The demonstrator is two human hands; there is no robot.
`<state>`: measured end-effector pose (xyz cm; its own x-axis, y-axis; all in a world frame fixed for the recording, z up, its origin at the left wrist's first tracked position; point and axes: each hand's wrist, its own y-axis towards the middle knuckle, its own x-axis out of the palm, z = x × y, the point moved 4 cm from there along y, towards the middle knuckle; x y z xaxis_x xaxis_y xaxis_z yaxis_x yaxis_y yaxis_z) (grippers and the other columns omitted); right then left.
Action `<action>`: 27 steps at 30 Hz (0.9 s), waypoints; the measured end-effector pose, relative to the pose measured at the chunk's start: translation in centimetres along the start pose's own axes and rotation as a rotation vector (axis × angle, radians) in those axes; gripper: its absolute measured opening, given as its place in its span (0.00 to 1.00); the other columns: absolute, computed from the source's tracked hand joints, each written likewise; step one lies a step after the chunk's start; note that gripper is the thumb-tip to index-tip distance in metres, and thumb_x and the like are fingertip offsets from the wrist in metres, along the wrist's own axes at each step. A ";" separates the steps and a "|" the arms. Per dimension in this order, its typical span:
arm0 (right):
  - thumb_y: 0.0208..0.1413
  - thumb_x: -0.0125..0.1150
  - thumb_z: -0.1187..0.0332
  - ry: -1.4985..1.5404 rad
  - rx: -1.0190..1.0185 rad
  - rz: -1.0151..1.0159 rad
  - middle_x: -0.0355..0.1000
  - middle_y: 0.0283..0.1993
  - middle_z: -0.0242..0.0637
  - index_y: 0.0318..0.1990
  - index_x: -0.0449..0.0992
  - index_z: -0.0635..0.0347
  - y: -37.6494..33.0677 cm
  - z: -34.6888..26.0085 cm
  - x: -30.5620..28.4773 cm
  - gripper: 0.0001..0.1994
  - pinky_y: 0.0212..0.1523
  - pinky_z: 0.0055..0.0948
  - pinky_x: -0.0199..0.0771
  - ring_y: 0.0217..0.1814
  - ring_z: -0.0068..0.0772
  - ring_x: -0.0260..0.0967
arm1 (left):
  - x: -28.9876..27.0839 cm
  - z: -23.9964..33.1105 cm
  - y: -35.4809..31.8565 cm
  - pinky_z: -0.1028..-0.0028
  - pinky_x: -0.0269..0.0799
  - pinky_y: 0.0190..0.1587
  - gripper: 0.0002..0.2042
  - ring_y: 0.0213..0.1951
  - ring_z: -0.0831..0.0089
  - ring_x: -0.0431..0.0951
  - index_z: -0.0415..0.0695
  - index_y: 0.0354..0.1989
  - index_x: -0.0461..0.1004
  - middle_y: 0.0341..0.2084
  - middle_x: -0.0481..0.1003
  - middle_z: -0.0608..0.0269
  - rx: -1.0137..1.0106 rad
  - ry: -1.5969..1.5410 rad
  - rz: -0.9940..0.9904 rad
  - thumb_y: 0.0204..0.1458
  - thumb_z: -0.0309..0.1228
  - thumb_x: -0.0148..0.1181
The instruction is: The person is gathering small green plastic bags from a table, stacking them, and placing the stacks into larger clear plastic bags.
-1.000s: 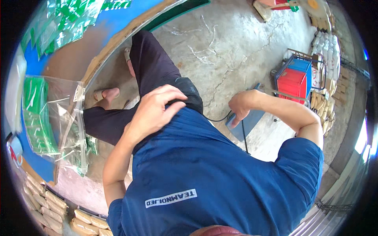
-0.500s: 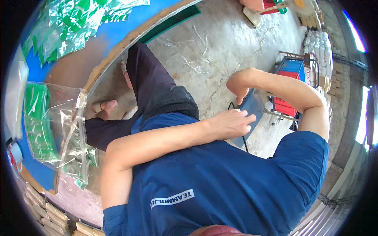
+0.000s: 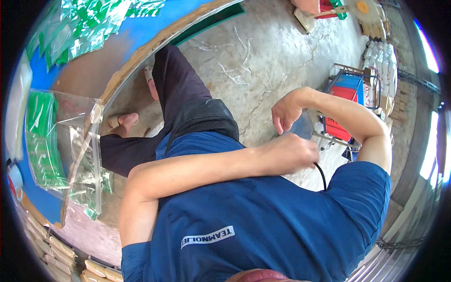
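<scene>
My left arm reaches across my chest, and my left hand [image 3: 290, 155] is closed, slightly blurred, on a thin black cord [image 3: 322, 175]. The cord curves from the fingers down to my right shoulder; its other end is hidden. Just above, my right hand [image 3: 287, 112] is bent at the wrist with its fingers pointing down and nothing visible in them. Behind both hands is a blue-grey flat panel [image 3: 303, 126], partly covered by them. A black mesh pouch [image 3: 206, 117] sits at my waist.
A blue-topped table [image 3: 141, 35] at left bears green-printed clear bags [image 3: 80, 35] and a large clear bag [image 3: 47, 141] of green packets. A cart with red and blue crates [image 3: 345, 94] stands at right, beside stacked white sacks [image 3: 379, 61]. Clear plastic scraps [image 3: 232, 73] lie on the floor.
My left hand has moved right and closed, with the black cord now bowing out from it. My right fingers have dropped to point more downward. The panel shows less behind the hands.
</scene>
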<state>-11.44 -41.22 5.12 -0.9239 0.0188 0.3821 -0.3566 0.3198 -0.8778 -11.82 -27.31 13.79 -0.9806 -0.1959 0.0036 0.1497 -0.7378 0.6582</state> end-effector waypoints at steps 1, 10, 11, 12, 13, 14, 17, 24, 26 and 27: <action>0.54 0.67 0.62 -0.013 -0.001 -0.004 0.79 0.51 0.43 0.54 0.79 0.57 1.1 0.5 0.5 0.20 0.53 0.39 0.77 0.52 0.40 0.76 | 0.1 0.9 0.6 0.61 0.76 0.35 0.06 0.33 0.56 0.80 0.43 0.33 0.76 0.31 0.74 0.57 -0.004 -0.029 -0.099 0.53 0.32 0.63; 0.53 0.71 0.51 0.256 -0.112 -0.175 0.73 0.56 0.36 0.55 0.73 0.60 16.6 14.5 19.5 0.28 0.38 0.33 0.81 0.48 0.30 0.75 | 2.3 1.8 1.2 0.58 0.75 0.37 0.09 0.36 0.56 0.80 0.43 0.35 0.83 0.30 0.78 0.54 0.077 -0.323 -0.212 0.48 0.34 0.66; 0.54 0.69 0.52 0.235 -0.147 -0.240 0.73 0.54 0.36 0.55 0.73 0.60 16.6 12.7 18.2 0.27 0.37 0.32 0.80 0.47 0.29 0.75 | 2.5 1.6 1.1 0.59 0.75 0.37 0.10 0.36 0.56 0.81 0.43 0.35 0.83 0.30 0.78 0.54 0.034 -0.337 -0.215 0.47 0.35 0.66; 0.56 0.68 0.52 0.222 -0.183 -0.306 0.74 0.52 0.36 0.54 0.74 0.60 16.6 10.6 16.8 0.25 0.36 0.31 0.79 0.46 0.29 0.76 | 2.7 1.4 0.9 0.60 0.75 0.38 0.11 0.36 0.57 0.81 0.42 0.36 0.83 0.30 0.79 0.53 -0.009 -0.358 -0.220 0.47 0.35 0.67; 0.57 0.67 0.53 0.215 -0.223 -0.376 0.74 0.49 0.36 0.54 0.74 0.60 16.3 8.3 16.0 0.24 0.36 0.31 0.78 0.45 0.28 0.76 | 2.3 1.5 0.5 0.60 0.75 0.38 0.11 0.36 0.57 0.81 0.42 0.36 0.83 0.30 0.79 0.53 -0.020 -0.368 -0.198 0.47 0.35 0.67; 0.59 0.65 0.53 0.227 -0.264 -0.427 0.75 0.47 0.36 0.53 0.74 0.60 15.5 6.0 15.6 0.23 0.35 0.30 0.78 0.44 0.28 0.76 | 1.2 1.3 0.0 0.61 0.75 0.39 0.11 0.37 0.57 0.81 0.42 0.36 0.83 0.30 0.80 0.53 -0.081 -0.339 -0.170 0.47 0.34 0.68; 0.63 0.62 0.54 0.287 -0.393 -0.574 0.77 0.41 0.36 0.52 0.75 0.60 11.5 -0.7 14.2 0.20 0.32 0.28 0.76 0.41 0.27 0.77 | -4.0 0.8 -2.7 0.65 0.75 0.43 0.11 0.40 0.59 0.81 0.40 0.38 0.82 0.34 0.81 0.51 -0.396 -0.443 -0.147 0.49 0.32 0.67; 0.64 0.58 0.59 0.427 -0.317 -0.306 0.76 0.28 0.30 0.40 0.78 0.61 4.5 -6.7 7.8 0.13 0.33 0.25 0.69 0.30 0.22 0.68 | -15.6 1.0 -17.9 0.72 0.72 0.52 0.11 0.47 0.71 0.79 0.38 0.47 0.79 0.42 0.80 0.59 -0.828 -0.285 0.437 0.57 0.26 0.62; 0.63 0.57 0.60 0.490 -0.285 -0.185 0.76 0.28 0.30 0.40 0.79 0.62 5.2 -5.0 8.7 0.13 0.32 0.26 0.69 0.30 0.22 0.68 | -16.2 2.0 -22.1 0.73 0.71 0.54 0.12 0.49 0.74 0.78 0.37 0.49 0.77 0.44 0.79 0.61 -0.945 -0.343 0.557 0.58 0.24 0.62; 0.62 0.57 0.61 0.541 -0.257 -0.050 0.76 0.29 0.31 0.40 0.80 0.62 5.2 -4.3 8.6 0.13 0.32 0.26 0.69 0.29 0.21 0.68 | -16.2 2.1 -24.0 0.74 0.71 0.55 0.12 0.50 0.75 0.77 0.37 0.50 0.76 0.44 0.78 0.61 -0.998 -0.364 0.595 0.58 0.24 0.61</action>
<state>-20.61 -35.31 5.11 -0.6811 0.4553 0.5734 -0.2909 0.5503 -0.7826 0.23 -5.08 -0.44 -0.6799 -0.5981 0.4242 0.4617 -0.7986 -0.3861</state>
